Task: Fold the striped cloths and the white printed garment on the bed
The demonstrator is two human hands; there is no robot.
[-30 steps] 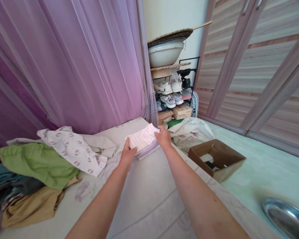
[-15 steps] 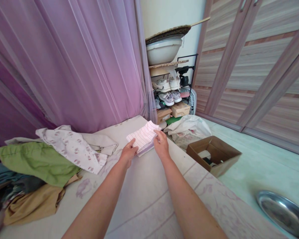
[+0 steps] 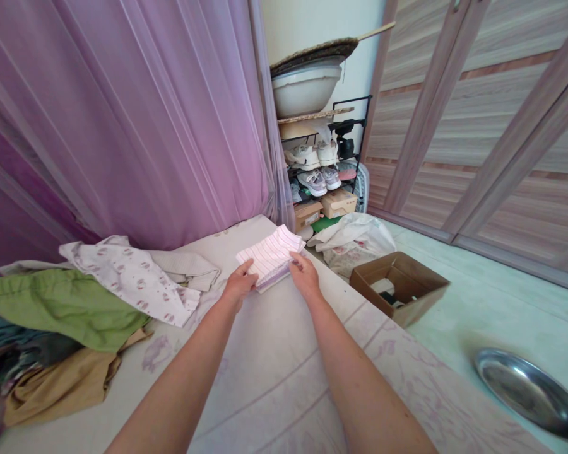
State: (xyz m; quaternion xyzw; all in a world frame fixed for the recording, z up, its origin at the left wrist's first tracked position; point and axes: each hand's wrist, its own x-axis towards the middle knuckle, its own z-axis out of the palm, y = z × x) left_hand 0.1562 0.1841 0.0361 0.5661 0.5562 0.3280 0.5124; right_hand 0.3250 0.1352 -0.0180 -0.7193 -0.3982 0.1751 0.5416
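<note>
One purple curtain [image 3: 137,120] hangs behind the floral mattress [image 3: 269,353]. On it, left hand [image 3: 238,285] and right hand [image 3: 307,277] touch folded, pink-striped cloth [image 3: 271,251], grips unclear.

readable text: none. left cardboard box [image 3: 303,213]: one pale label [image 3: 311,217], print too small to read. right cardboard box [image 3: 337,203]: tiny marks [image 3: 349,203], likewise unreadable.

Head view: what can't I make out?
Head view: underside of the striped cloth, hidden by its top.
Head view: some fingers of the left hand, hidden behind it.
Head view: floor of the cardboard box, partly hidden by contents.
Head view: teal cloth, cut off by the left edge.
</note>
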